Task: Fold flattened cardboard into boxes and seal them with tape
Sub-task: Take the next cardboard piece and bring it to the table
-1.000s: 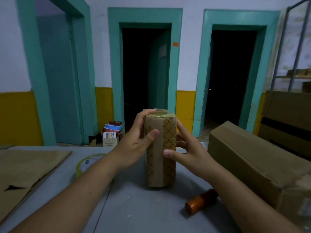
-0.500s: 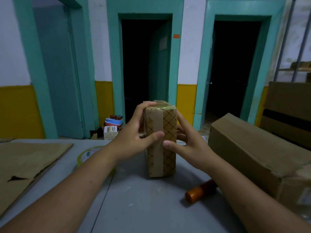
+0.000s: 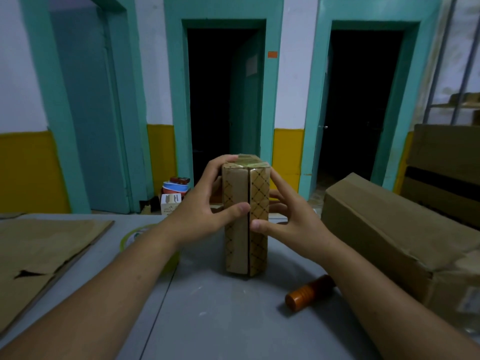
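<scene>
A tall narrow cardboard box with a diamond print stands upright on the grey table, its top sealed with shiny tape. My left hand grips its left side, fingers over the top edge and thumb on the front face. My right hand holds the right side, thumb pressing the front near the dark vertical seam. A roll of tape with a yellow-green rim lies behind my left forearm, mostly hidden.
Flattened cardboard sheets lie at the table's left. A large brown carton lies on the right, more boxes behind it. An orange-brown wooden handle rests near my right forearm. Two dark doorways are ahead.
The box has turned slightly, so a dark vertical seam now faces me. My thumbs have come closer together on the front face.
</scene>
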Action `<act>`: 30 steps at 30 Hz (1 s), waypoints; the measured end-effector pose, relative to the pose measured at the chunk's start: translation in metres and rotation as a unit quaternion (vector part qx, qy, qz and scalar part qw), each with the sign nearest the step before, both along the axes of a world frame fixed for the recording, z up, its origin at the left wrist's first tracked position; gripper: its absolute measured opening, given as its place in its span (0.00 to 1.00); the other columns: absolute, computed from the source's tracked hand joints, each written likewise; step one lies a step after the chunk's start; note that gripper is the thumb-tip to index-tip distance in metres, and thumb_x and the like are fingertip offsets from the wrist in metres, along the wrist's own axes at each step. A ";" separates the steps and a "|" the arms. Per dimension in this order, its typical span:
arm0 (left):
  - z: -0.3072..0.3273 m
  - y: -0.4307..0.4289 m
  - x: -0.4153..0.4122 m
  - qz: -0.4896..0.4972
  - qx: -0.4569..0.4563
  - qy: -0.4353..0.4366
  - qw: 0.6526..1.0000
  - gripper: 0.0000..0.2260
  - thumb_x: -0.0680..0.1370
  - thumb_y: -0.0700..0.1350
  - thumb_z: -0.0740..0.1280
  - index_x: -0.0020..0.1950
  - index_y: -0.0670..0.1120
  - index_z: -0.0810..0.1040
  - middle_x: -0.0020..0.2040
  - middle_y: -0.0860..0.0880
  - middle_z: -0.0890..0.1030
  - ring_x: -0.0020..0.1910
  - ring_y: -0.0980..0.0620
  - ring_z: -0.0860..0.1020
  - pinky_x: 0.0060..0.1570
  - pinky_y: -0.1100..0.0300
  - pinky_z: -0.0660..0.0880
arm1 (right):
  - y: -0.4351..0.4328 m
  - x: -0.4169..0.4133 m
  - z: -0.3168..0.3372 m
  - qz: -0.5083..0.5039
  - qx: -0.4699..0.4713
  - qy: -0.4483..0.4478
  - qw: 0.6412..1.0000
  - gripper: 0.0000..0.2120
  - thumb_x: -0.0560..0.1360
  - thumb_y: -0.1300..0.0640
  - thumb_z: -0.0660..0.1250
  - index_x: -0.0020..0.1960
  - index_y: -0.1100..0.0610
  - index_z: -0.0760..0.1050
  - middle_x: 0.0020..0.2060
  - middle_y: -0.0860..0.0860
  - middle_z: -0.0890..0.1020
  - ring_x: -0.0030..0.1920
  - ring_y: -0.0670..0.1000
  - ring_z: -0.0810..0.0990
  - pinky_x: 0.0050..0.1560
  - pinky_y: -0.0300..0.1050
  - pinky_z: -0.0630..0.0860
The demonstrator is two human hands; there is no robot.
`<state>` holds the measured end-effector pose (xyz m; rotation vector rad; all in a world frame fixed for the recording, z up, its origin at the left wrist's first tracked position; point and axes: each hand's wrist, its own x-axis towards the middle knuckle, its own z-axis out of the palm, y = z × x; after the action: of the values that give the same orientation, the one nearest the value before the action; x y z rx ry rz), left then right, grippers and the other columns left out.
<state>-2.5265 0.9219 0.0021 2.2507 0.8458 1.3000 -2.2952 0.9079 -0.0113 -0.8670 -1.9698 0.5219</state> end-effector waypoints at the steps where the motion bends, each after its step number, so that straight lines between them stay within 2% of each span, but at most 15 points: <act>1: 0.000 0.000 0.000 0.001 0.001 0.002 1.000 0.38 0.77 0.52 0.75 0.80 0.64 0.57 0.76 0.59 0.70 0.74 0.57 0.73 0.69 0.50 0.75 | 0.000 -0.001 -0.001 -0.001 0.002 0.001 1.000 0.48 0.68 0.36 0.75 0.78 0.26 0.48 0.74 0.42 0.71 0.71 0.44 0.73 0.68 0.60 0.77; 4: -0.001 0.001 0.001 0.002 0.000 0.005 1.000 0.38 0.77 0.53 0.75 0.80 0.64 0.56 0.77 0.59 0.69 0.73 0.59 0.72 0.69 0.52 0.76 | 0.001 -0.002 -0.002 -0.005 0.009 0.001 1.000 0.50 0.69 0.35 0.74 0.81 0.32 0.48 0.75 0.43 0.70 0.71 0.43 0.72 0.71 0.58 0.75; 6: -0.002 0.000 0.002 0.005 0.001 0.002 1.000 0.38 0.77 0.53 0.75 0.80 0.64 0.56 0.76 0.61 0.70 0.72 0.61 0.73 0.68 0.54 0.76 | 0.002 -0.003 -0.003 -0.008 0.012 0.000 1.000 0.50 0.70 0.37 0.74 0.82 0.34 0.47 0.74 0.37 0.69 0.71 0.36 0.70 0.71 0.49 0.74; 9: -0.003 0.000 0.005 0.004 0.003 -0.002 1.000 0.37 0.78 0.52 0.74 0.80 0.63 0.56 0.75 0.60 0.71 0.72 0.60 0.74 0.67 0.54 0.78 | 0.002 -0.004 -0.004 -0.011 0.017 -0.006 1.000 0.48 0.72 0.40 0.72 0.83 0.38 0.47 0.69 0.27 0.67 0.68 0.27 0.67 0.65 0.31 0.72; 11: -0.002 0.000 0.005 0.002 0.005 -0.001 1.000 0.37 0.78 0.52 0.74 0.80 0.63 0.56 0.75 0.59 0.70 0.72 0.59 0.74 0.66 0.55 0.78 | 0.001 -0.004 -0.004 -0.012 0.016 -0.007 1.000 0.48 0.72 0.41 0.72 0.82 0.38 0.47 0.68 0.25 0.67 0.67 0.26 0.67 0.63 0.28 0.72; 12: -0.002 0.001 0.004 -0.001 0.004 0.000 1.000 0.37 0.78 0.51 0.74 0.80 0.63 0.56 0.75 0.59 0.70 0.72 0.58 0.73 0.67 0.55 0.78 | 0.001 -0.004 -0.003 -0.012 0.013 -0.006 1.000 0.47 0.72 0.41 0.72 0.82 0.37 0.47 0.69 0.27 0.68 0.67 0.27 0.68 0.65 0.31 0.72; 14: -0.001 0.001 0.003 -0.005 0.004 0.003 1.000 0.37 0.78 0.51 0.74 0.80 0.63 0.56 0.76 0.58 0.70 0.73 0.59 0.72 0.68 0.55 0.77 | 0.002 -0.004 -0.003 -0.009 0.011 -0.002 1.000 0.48 0.72 0.40 0.73 0.82 0.35 0.47 0.73 0.34 0.69 0.71 0.33 0.69 0.71 0.44 0.73; 17: -0.001 0.002 0.001 -0.007 0.001 0.005 1.000 0.38 0.77 0.52 0.75 0.80 0.63 0.57 0.77 0.58 0.69 0.75 0.59 0.70 0.70 0.54 0.74 | 0.004 0.000 -0.003 0.003 0.001 -0.001 1.000 0.48 0.72 0.40 0.74 0.82 0.34 0.47 0.74 0.41 0.71 0.72 0.42 0.71 0.72 0.57 0.74; 23: 0.000 0.001 -0.001 -0.002 0.002 0.006 1.000 0.37 0.77 0.51 0.75 0.80 0.63 0.58 0.76 0.59 0.70 0.74 0.59 0.72 0.69 0.58 0.74 | 0.003 0.002 -0.002 0.011 -0.004 -0.003 1.000 0.50 0.67 0.30 0.74 0.79 0.27 0.47 0.73 0.41 0.71 0.72 0.44 0.73 0.69 0.59 0.77; 27: -0.001 0.001 0.000 0.005 0.003 0.007 1.000 0.37 0.77 0.52 0.75 0.80 0.63 0.57 0.77 0.60 0.69 0.74 0.61 0.71 0.69 0.57 0.74 | 0.005 0.000 -0.003 0.002 0.011 -0.008 1.000 0.50 0.70 0.33 0.74 0.82 0.33 0.46 0.75 0.42 0.70 0.73 0.45 0.72 0.70 0.61 0.75; 30: -0.001 0.000 0.001 0.004 0.004 0.005 1.000 0.37 0.77 0.53 0.75 0.80 0.63 0.57 0.76 0.61 0.69 0.74 0.61 0.71 0.70 0.55 0.74 | 0.006 0.000 -0.003 0.001 0.011 -0.005 1.000 0.51 0.70 0.33 0.74 0.82 0.33 0.46 0.76 0.44 0.70 0.73 0.47 0.72 0.69 0.61 0.76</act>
<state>-2.5255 0.9219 0.0010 2.2644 0.8557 1.2998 -2.2952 0.9135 -0.0141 -0.8560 -1.9819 0.4978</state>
